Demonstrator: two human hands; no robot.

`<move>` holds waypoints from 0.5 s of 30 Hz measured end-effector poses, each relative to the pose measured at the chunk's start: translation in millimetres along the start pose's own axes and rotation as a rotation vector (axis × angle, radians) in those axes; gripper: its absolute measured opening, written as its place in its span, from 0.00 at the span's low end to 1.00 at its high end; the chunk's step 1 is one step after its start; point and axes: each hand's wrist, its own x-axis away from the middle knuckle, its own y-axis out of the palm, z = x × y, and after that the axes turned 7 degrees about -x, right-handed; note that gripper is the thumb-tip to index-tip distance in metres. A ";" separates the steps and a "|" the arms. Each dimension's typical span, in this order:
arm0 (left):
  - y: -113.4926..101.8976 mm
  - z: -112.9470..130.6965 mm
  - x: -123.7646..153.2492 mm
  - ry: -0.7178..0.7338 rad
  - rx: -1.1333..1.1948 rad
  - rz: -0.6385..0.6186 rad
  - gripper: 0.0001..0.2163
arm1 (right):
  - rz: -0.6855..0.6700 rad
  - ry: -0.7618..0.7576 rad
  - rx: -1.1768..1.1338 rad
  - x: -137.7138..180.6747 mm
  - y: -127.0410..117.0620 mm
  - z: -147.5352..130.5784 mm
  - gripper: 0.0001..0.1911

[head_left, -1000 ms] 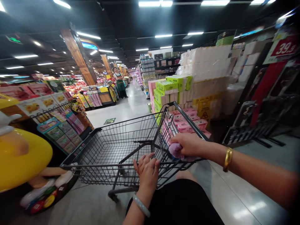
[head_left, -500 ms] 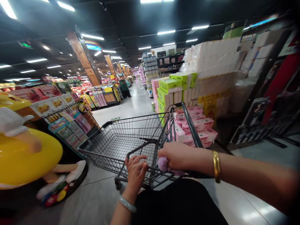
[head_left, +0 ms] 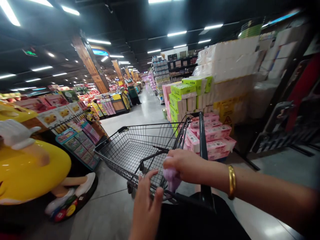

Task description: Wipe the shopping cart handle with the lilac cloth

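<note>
A black wire shopping cart (head_left: 120, 144) stands slantwise in front of me, its basket holding nothing that I can see. My right hand (head_left: 183, 164) is closed around a crumpled light-purple cloth (head_left: 172, 178), its wrist reaching past the cart's thick push handle (head_left: 203, 140). The cloth hangs down against the cart's frame. Lower and to the left is my left hand (head_left: 148, 196), fingers spread and slightly bent, beside the cart's near edge. Whether its fingertips touch the wire I cannot tell.
Pink tissue packs (head_left: 216, 133) and green packs (head_left: 183, 91) are stacked just beyond the cart. At left stands a big yellow mascot figure (head_left: 37, 170) on a round base, beside a product rack (head_left: 80, 143). A person (head_left: 131, 88) stands along the far aisle.
The push handle has swung more upright, and the cart has turned slightly. My left hand has come back from the frame with fingers spreading. More purple cloth hangs below my right hand.
</note>
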 end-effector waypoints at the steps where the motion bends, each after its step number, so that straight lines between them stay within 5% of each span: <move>1: 1.7 11.5 7.5 0.062 -0.004 0.058 0.25 | 0.013 -0.017 -0.007 1.6 -3.2 3.1 0.07; 6: 29.8 55.5 21.9 0.360 -0.084 0.123 0.30 | 0.134 0.143 0.132 3.5 -19.7 30.8 0.08; 10: 50.3 74.0 17.4 0.321 -0.049 0.153 0.23 | 0.106 0.125 0.056 11.8 -15.8 38.5 0.14; 15: 34.8 74.2 11.9 0.290 -0.087 -0.122 0.23 | 0.028 -0.009 -0.188 30.0 -8.8 23.0 0.20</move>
